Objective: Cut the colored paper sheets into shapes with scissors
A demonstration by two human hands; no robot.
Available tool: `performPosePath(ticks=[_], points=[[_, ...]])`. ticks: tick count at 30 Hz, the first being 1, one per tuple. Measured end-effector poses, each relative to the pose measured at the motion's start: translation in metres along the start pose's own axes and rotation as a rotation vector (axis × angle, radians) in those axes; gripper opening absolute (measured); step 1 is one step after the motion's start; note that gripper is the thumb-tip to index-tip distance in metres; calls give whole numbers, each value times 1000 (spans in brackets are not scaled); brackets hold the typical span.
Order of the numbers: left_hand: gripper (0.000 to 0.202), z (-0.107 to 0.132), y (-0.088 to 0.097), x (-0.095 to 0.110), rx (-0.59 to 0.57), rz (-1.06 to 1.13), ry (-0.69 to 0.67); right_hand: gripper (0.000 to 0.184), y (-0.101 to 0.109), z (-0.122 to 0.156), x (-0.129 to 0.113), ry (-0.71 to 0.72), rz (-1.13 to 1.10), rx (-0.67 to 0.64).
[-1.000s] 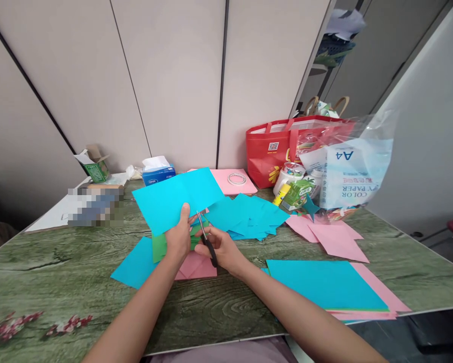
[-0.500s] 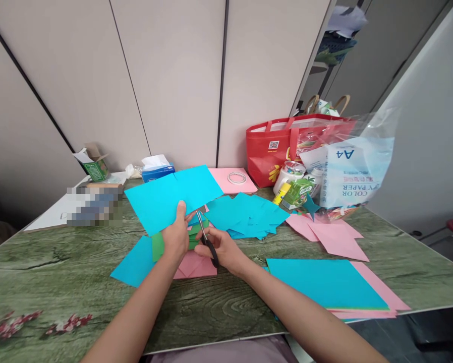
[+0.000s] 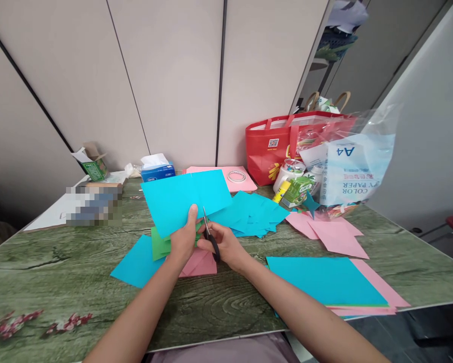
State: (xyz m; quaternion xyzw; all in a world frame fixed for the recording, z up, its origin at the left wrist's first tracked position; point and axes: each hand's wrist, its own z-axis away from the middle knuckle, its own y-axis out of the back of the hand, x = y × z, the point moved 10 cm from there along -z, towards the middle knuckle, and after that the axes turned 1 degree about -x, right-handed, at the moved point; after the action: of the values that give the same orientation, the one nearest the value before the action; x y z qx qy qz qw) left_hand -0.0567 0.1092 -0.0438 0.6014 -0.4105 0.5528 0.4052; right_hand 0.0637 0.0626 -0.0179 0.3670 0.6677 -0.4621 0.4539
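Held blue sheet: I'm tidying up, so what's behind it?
Past the top edge of the blue sheet show parts of a tissue box and pink paper; beyond its right side, blue pieces. Whatever it hides cannot be seen.

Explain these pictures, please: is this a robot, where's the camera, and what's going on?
No robot here: these are one person's bare hands. Every picture comes from a camera worn on that person's head, looking forward and down. The left hand holds a blue paper sheet; the right hand holds black-handled scissors, blades at the sheet's near edge. On the wood-patterned table lie blue cut pieces and pink sheets. Farther back are a yellow glue stick, tissue box and red tote bag.
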Motion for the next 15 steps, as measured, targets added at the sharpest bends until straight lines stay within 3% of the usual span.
performPosePath(ticks=[7, 15], points=[[44, 12, -2, 13, -9, -131, 86, 42, 2, -2, 5, 4, 21, -19], [49, 17, -3, 13, -33, -230, 174, 43, 1, -1, 4, -9, 28, -28]])
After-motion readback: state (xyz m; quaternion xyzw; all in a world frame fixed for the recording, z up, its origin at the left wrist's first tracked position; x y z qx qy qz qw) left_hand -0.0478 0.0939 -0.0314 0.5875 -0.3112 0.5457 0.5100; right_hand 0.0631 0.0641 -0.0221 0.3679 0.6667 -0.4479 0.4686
